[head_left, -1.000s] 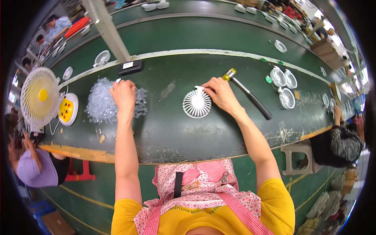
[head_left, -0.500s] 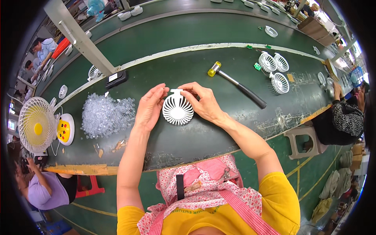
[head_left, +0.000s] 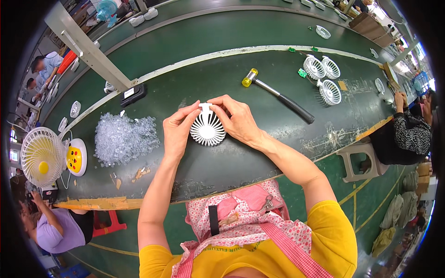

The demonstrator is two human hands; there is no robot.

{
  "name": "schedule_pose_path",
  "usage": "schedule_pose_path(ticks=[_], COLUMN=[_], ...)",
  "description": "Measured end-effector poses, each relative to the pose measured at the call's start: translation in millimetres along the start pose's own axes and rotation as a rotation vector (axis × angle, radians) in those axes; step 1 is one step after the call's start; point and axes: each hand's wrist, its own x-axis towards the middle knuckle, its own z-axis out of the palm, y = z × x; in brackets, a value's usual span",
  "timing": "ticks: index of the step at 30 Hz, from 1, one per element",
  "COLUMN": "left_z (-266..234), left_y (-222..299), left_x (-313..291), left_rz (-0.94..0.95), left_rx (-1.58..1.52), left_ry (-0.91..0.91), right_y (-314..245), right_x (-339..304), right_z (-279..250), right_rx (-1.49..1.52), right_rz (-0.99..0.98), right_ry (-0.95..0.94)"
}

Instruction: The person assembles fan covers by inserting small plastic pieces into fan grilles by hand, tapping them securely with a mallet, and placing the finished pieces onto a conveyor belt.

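A round white plastic fan grille with curved ribs lies in front of me, its short neck pointing away. My right hand grips that neck from the right between thumb and fingers. From the left, my left hand is closed in a pinch, fingertips against the neck's left side. Whether a small piece is also between those fingertips is hidden. Left of my left hand lies a heap of small clear plastic pieces. Beyond my right hand rests a mallet with a yellow head and black handle.
Several white grilles lie at the right with green bits. A desk fan stands far left, near a black box and a metal post. Behind runs a green conveyor belt. People sit at both sides.
My left hand has moved in, its fingertips now at the grille's neck. My right hand keeps its grip there. The whole view has shifted slightly.
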Motion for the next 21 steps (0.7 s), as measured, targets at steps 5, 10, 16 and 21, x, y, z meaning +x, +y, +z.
schedule_pose_path(ticks=[5,10,16,21], left_z=[-5.1,-2.8,-7.2,-3.2], left_y=[-5.4,-7.8,-7.6,-8.2], left_x=[1.5,3.2,4.4,6.9], left_rz=[-0.084,-0.082,-0.151,-0.14], left_rx=[-0.107,-0.313,-0.361,-0.358], left_ry=[-0.034,-0.071,-0.055,-0.06], right_y=[3.9,-0.2,0.6,1.0], right_x=[0.6,6.8,5.6,10.1], right_z=[-5.3,-8.5,-15.2,-15.4], right_rx=[0.029,0.104,-0.087,-0.164], right_rz=[-0.084,-0.036,-0.108,-0.237], right_ry=[-0.064,-0.086,-0.045,-0.001])
